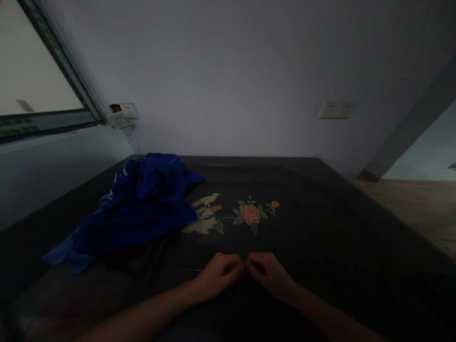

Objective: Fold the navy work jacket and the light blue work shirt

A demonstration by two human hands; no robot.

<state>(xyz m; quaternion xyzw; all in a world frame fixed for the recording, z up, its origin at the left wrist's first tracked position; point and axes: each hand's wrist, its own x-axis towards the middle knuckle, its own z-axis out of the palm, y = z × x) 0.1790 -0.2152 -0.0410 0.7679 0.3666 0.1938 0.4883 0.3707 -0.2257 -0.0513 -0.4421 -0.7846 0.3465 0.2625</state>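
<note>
My left hand (221, 276) and my right hand (270, 274) meet near the front middle of a dark, glossy table (306, 228). On each, the thumb and forefinger are pinched together, and the fingertips of both hands come together or nearly so. Dim light hides whether anything small lies between them. Just beyond my hands, a flower design (250, 214) in orange, green and cream decorates the tabletop. A crumpled blue cloth (142, 204), with white marks along one edge, lies to the left and covers part of the design.
A pale wall (228, 85) stands behind the table and carries a wall socket (337, 109) on the right. More sockets (123, 115) sit in the left corner, beside a window (35, 71). Beyond the table's right edge, a light brown floor (409, 202) shows.
</note>
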